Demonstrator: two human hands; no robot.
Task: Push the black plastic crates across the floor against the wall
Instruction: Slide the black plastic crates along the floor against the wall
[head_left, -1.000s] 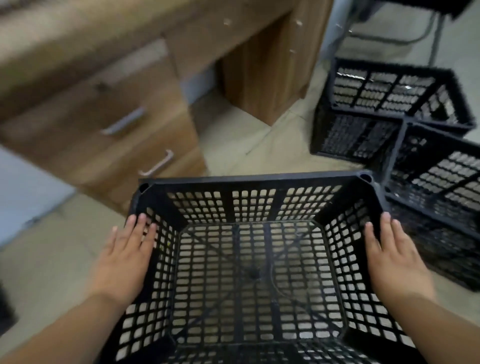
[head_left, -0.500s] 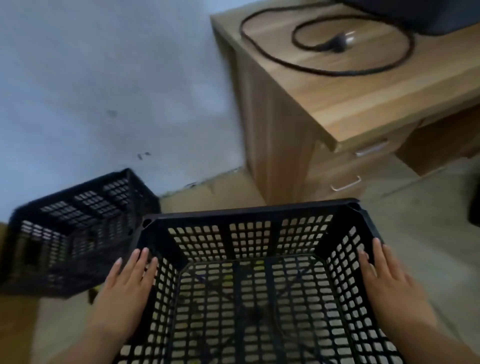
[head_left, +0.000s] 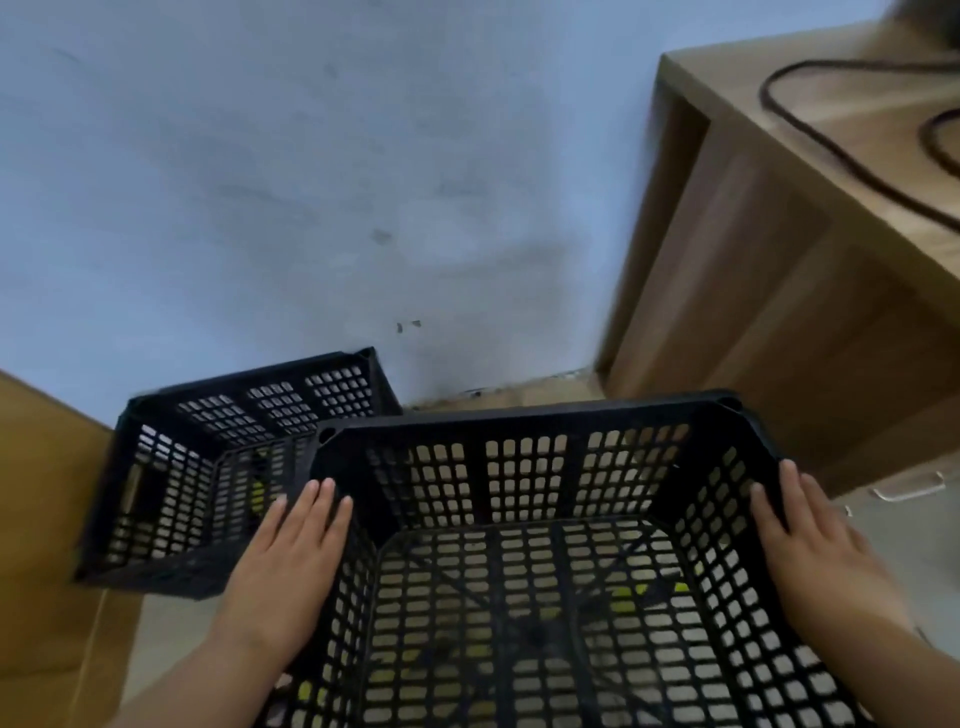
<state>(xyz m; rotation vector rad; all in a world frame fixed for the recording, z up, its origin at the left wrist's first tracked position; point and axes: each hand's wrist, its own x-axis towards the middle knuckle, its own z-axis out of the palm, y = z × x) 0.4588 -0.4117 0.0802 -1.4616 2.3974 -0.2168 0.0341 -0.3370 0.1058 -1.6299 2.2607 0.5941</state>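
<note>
A black plastic lattice crate fills the lower middle of the view, open side up. My left hand lies flat on its left rim and my right hand lies flat on its right rim, fingers pointing forward and pressed against the crate. A second black crate stands just left of it, its far side against the pale blue wall. A strip of floor shows between the near crate and the wall.
A wooden desk stands at the right against the wall, with a black cable lying on top and drawer handles low down. A brown cardboard box is at the left edge.
The view has swung left from the desk drawers and other crates to the wall. The crate under my hands has moved closer to the wall and beside the second crate.
</note>
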